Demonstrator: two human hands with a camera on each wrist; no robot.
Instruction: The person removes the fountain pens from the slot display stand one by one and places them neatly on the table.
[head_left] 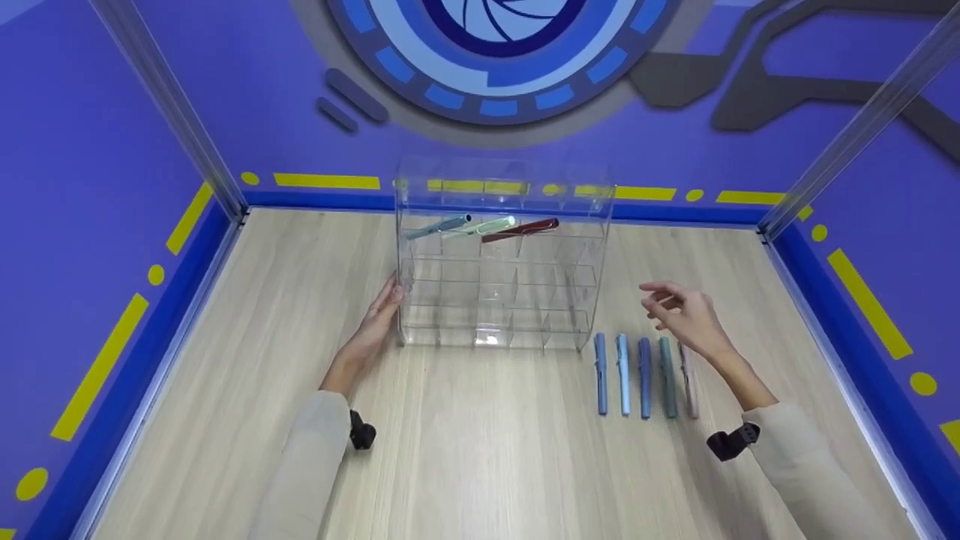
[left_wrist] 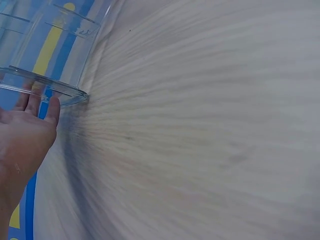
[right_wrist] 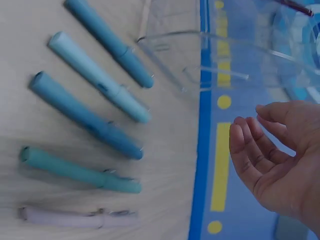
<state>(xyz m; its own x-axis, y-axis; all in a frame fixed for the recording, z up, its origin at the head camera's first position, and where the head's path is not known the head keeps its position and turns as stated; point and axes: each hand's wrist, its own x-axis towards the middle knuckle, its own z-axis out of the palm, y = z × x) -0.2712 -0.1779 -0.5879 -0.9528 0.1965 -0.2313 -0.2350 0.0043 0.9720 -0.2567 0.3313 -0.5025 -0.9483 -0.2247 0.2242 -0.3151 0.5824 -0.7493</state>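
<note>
A clear acrylic pen rack (head_left: 499, 292) with rows of small compartments stands on the table. Three capped pens lie across its top row: a teal pen (head_left: 439, 226), a pale green pen (head_left: 480, 226) and a dark red pen (head_left: 521, 230). My left hand (head_left: 375, 319) rests against the rack's left side, its fingers extended along the wall (left_wrist: 31, 122). To the right of the rack, my right hand (head_left: 688, 319) hovers with loosely bent fingers and nothing in them. Just below it lies a row of several pens, among them a light blue pen (head_left: 623, 375), a green pen (right_wrist: 80, 172) and a pale pink pen (head_left: 688, 382).
The wooden table (head_left: 480, 442) is enclosed by blue printed panels (head_left: 82, 165) at the back and sides. Metal posts (head_left: 172, 105) stand at the back corners. A small black camera (head_left: 733, 441) sits on each wrist.
</note>
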